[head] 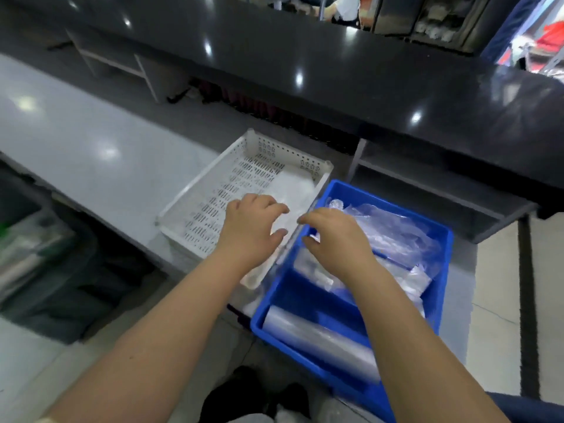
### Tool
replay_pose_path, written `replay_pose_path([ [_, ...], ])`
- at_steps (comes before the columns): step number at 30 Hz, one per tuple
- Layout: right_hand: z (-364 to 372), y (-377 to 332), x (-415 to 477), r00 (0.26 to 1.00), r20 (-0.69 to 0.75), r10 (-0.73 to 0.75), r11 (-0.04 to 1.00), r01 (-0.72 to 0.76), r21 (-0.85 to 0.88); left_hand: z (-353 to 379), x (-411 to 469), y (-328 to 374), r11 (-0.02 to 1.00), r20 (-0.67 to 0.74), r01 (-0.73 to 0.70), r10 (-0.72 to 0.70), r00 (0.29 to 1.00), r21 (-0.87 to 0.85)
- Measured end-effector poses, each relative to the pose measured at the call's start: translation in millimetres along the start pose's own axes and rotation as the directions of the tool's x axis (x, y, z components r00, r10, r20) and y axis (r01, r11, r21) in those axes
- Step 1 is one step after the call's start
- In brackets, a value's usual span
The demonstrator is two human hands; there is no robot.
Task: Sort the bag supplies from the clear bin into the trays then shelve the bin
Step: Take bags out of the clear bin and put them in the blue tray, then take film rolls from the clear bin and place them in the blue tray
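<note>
Shop, dark service counter (pixel 335 71), bag trays (pixel 323 175)

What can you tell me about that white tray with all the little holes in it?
The white tray looks like hard plastic, rectangular and shallow, with slotted holes across its floor and small perforations along its low walls. It sits on a pale grey counter, turned at an angle, its near corner overhanging the edge. Its right side runs beside the blue bin. A flat stack of clear plastic bags lies along that side. The left hand hovers over it, fingers spread; whether it touches is unclear.
</note>
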State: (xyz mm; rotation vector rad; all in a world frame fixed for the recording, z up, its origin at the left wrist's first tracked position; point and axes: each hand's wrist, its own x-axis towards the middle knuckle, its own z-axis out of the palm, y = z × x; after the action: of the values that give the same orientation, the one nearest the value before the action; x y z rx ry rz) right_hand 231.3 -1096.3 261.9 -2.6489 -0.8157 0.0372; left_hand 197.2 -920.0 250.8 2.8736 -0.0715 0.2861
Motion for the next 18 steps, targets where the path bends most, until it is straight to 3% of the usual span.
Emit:
replay_pose_path([
  [4, 24.7, -72.8, 42.6, 0.975, 0.034, -0.221, 0.974, 0.222, -0.049, -28.2, -39.0, -73.6, 0.971, -0.055, 0.237, -0.235, 0.970, 0.018],
  [8, 59.1, -171.0, 80.1, 0.908, 0.076, -0.412, 0.907, 0.417, -0.059, -61.9, -98.7, -162.0, 0.901, -0.151, 0.432, -0.421, 0.895, 0.048],
  [13, 120.9, -321.2, 124.0, 0.782, 0.122, -0.612, 0.773, 0.623, -0.118, -109.7, -187.1, -284.2, 0.803, -0.253, 0.592, -0.560, 0.789, 0.067],
  [18, 193.2, -464.9, 160.5, 0.644, 0.170, -0.746, 0.643, 0.763, -0.069, -146.4, -273.4, -410.0, 0.672, -0.277, 0.733, -0.688, 0.670, 0.104],
])
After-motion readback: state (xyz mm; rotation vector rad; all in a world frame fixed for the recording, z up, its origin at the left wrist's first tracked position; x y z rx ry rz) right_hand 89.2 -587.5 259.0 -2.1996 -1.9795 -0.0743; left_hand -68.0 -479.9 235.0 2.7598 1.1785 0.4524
